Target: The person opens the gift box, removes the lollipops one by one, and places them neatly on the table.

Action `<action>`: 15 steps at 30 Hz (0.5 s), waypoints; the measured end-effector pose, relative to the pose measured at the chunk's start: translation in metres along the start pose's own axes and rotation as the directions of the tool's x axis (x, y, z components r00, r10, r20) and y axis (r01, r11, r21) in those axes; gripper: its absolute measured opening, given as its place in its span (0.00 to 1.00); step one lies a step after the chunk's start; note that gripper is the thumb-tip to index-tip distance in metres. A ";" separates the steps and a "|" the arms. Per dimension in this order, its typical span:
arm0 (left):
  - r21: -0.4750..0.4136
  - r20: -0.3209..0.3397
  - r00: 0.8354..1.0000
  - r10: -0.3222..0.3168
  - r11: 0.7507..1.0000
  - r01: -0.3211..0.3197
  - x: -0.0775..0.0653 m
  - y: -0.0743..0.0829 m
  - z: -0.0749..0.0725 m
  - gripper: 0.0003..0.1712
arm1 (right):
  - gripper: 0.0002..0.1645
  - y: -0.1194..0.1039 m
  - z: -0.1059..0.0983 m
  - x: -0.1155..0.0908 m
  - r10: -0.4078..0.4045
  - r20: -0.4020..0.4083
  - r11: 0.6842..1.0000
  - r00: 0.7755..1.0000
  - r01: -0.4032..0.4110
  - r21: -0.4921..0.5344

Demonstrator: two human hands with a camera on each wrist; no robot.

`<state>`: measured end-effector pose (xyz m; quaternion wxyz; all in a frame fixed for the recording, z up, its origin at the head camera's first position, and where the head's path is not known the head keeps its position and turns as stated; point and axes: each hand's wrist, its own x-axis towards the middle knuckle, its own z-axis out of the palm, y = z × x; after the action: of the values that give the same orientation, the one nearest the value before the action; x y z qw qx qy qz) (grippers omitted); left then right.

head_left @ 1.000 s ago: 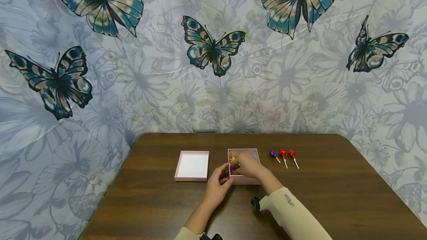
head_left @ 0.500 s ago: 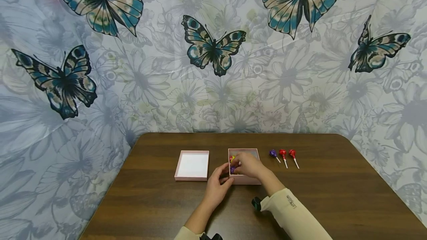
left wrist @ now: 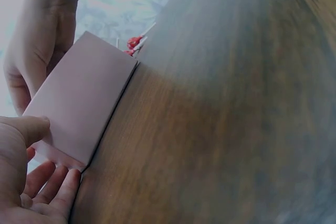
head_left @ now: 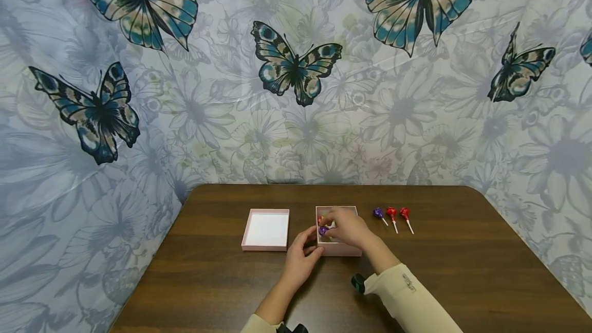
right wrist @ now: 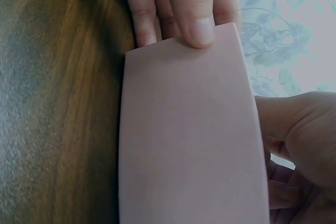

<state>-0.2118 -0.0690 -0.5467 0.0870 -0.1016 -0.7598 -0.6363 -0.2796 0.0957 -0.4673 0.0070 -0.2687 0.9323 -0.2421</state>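
Note:
A pink open-topped box (head_left: 341, 250) stands on the brown table. My left hand (head_left: 300, 258) grips its left front corner, with the thumb (left wrist: 37, 129) on the front wall and the fingers along the left side. My right hand (head_left: 348, 227) reaches over the front rim into the box. Its fingers pinch a purple-wrapped lollipop (head_left: 323, 230), whose white stick shows near the fingertips. Red and yellow wrappers (head_left: 320, 219) peek out behind it at the left wall. The front wall hides the right fingertips in both wrist views.
A pink lid (head_left: 265, 230) with a white inside lies face up, left of the box. To the right, in a row, lie a purple lollipop (head_left: 378, 213) and two red lollipops (head_left: 391, 213). A butterfly-patterned cloth (head_left: 296, 137) hangs behind the table (head_left: 444, 281).
My right hand has shifted slightly right and back, and the purple lollipop at its fingers has risen a little in the box. The left hand has stayed on the corner.

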 end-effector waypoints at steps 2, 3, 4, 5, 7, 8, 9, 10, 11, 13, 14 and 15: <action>-0.005 -0.002 1.000 -0.003 1.000 0.003 0.001 0.001 0.001 0.31 | 0.09 0.001 -0.002 -0.001 0.015 -0.010 1.000 1.000 -0.015 -0.003; -0.007 -0.003 1.000 -0.005 1.000 0.005 0.001 0.001 0.001 0.31 | 0.09 0.002 -0.004 -0.001 0.022 -0.013 1.000 1.000 -0.022 -0.004; -0.010 -0.004 1.000 -0.008 1.000 0.008 0.001 0.001 0.002 0.31 | 0.09 0.002 -0.005 -0.001 0.027 -0.018 1.000 0.999 -0.027 -0.008; -0.015 -0.007 1.000 -0.009 1.000 0.009 0.002 0.002 0.002 0.31 | 0.09 0.003 -0.006 -0.002 0.032 -0.021 0.999 0.999 -0.032 -0.012; -0.026 -0.013 1.000 -0.012 1.000 0.012 0.002 0.002 0.004 0.31 | 0.09 0.004 -0.009 -0.002 0.043 -0.031 0.999 0.999 -0.043 -0.014; -0.030 -0.016 1.000 -0.011 0.999 0.011 0.002 0.003 0.005 0.31 | 0.09 0.005 -0.010 -0.003 0.050 -0.036 0.999 0.998 -0.050 -0.010; -0.032 -0.019 1.000 -0.011 0.999 0.011 0.003 0.003 0.005 0.31 | 0.09 0.006 -0.011 -0.003 0.056 -0.035 0.998 0.998 -0.056 -0.004; -0.034 -0.022 1.000 -0.010 0.999 0.010 0.003 0.003 0.006 0.31 | 0.10 0.007 -0.012 -0.003 0.056 -0.038 0.998 0.998 -0.056 0.001; -0.034 -0.024 1.000 -0.010 0.999 0.009 0.003 0.003 0.007 0.31 | 0.10 0.008 -0.012 -0.003 0.063 -0.041 0.998 0.997 -0.063 0.006; -0.031 -0.027 0.999 -0.017 0.999 0.016 0.004 0.004 0.008 0.31 | 0.10 0.011 -0.013 -0.004 0.075 -0.042 0.997 0.996 -0.074 0.023; -0.030 -0.028 0.999 -0.021 0.999 0.020 0.004 0.004 0.009 0.31 | 0.10 0.012 -0.014 -0.004 0.082 -0.042 0.996 0.996 -0.081 0.030; -0.028 -0.030 0.999 -0.024 0.999 0.023 0.005 0.005 0.010 0.31 | 0.11 0.014 -0.014 -0.005 0.085 -0.045 0.996 0.995 -0.083 0.033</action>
<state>-0.2151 -0.0584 -0.5427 0.0895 -0.0841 -0.7507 -0.6491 -0.2846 0.1145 -0.4616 -0.0001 -0.2234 0.9388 -0.2623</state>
